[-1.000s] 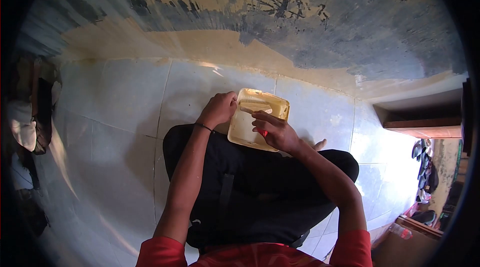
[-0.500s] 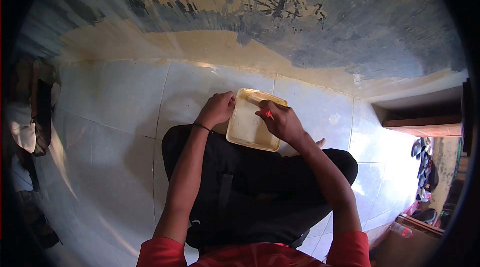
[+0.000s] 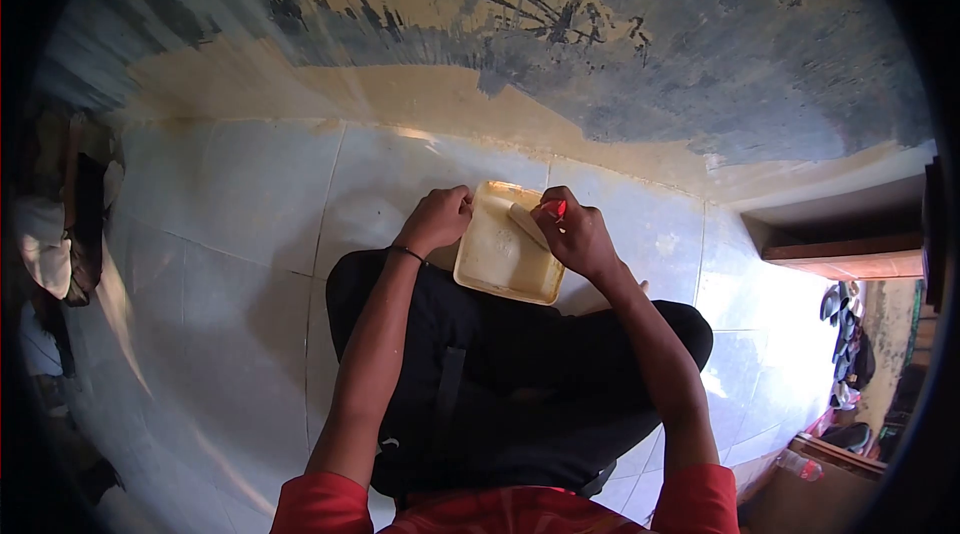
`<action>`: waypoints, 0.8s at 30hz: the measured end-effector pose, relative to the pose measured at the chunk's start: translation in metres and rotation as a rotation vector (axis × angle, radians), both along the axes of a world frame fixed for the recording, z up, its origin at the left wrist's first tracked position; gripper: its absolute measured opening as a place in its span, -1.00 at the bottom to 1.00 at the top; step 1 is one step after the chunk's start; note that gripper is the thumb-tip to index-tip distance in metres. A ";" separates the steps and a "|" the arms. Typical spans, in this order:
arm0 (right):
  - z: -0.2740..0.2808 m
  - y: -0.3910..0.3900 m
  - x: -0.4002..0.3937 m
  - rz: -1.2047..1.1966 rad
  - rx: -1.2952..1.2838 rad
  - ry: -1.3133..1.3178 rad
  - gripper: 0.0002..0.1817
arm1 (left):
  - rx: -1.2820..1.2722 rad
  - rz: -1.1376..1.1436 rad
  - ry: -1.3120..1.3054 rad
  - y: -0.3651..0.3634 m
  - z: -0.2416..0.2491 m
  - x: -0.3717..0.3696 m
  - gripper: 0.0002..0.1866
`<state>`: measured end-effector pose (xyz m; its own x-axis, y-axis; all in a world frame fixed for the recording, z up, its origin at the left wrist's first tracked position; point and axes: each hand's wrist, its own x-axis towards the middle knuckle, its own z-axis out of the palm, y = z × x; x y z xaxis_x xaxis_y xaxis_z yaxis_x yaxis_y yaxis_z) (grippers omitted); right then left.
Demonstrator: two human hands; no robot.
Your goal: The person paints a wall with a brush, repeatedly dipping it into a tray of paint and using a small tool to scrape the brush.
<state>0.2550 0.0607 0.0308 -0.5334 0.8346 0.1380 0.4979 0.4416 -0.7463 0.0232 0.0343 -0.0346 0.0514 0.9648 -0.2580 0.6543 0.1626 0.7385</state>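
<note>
A shallow cream-coloured rectangular tray (image 3: pixel 490 274) lies on the tiled floor in front of my crossed legs, its inside stained and marked. At its upper left corner, my left hand (image 3: pixel 440 219) is closed with fingertips against the rim. Over the tray's right side, my right hand (image 3: pixel 580 237) grips a red-handled tool with a flat pale end (image 3: pixel 527 223). That pale end slants down into the tray, against or just above its bottom; whether it is a brush or a scraper I cannot make out.
A wall (image 3: pixel 420 94) with peeling grey and tan paint rises beyond the tray. Cloth items (image 3: pixel 60 234) hang at the far left. On the right are a wooden shelf (image 3: pixel 850 259), a row of footwear (image 3: pixel 850 334) and a clear bottle (image 3: pixel 800 462).
My right hand has turned and shifted slightly right, swinging the tool's pale end from the tray's far edge to a steeper slant nearer its right side. My left hand stays at the rim.
</note>
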 end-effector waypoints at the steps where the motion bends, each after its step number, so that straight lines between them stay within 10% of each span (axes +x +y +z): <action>1: 0.000 -0.001 0.000 -0.003 -0.013 0.024 -0.79 | -0.003 -0.001 0.002 0.000 0.000 0.000 -0.79; 24: -0.015 0.005 0.004 -0.187 -0.154 -0.046 -0.78 | 0.016 -0.006 0.011 -0.001 -0.003 0.000 -0.78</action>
